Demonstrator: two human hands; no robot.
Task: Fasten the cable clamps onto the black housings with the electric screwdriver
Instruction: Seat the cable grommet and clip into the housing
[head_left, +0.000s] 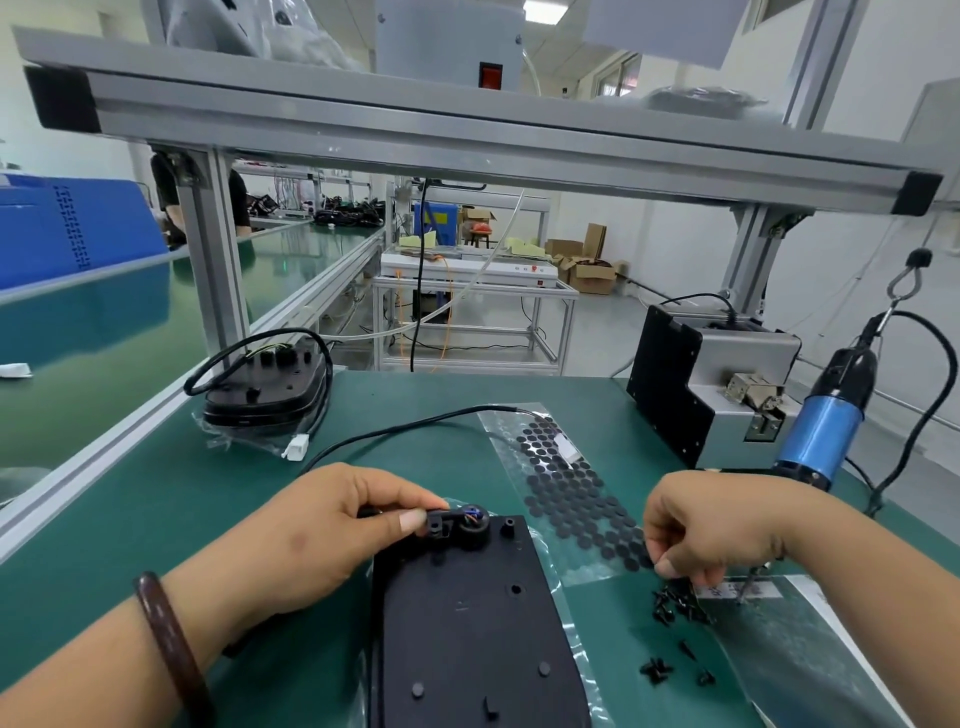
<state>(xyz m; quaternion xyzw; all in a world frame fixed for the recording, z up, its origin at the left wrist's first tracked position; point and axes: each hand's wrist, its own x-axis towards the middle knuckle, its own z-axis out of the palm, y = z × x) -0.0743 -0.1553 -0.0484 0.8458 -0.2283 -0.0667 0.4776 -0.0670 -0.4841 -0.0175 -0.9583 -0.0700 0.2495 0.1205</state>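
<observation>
Pinching clamp (441, 522) onto housing (467, 623) with my left hand (322, 530); right hand (711, 525) curled over screws (680, 608) (can't tell if one's caught). Screw-pickup step; next: seat screw, then screwdriver (826, 431).

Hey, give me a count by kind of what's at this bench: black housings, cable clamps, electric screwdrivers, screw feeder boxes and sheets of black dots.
Black housings: 2, the near housing and the far housing
Cable clamp: 1
Electric screwdriver: 1
Screw feeder box: 1
Sheet of black dots: 1
Total: 6
</observation>
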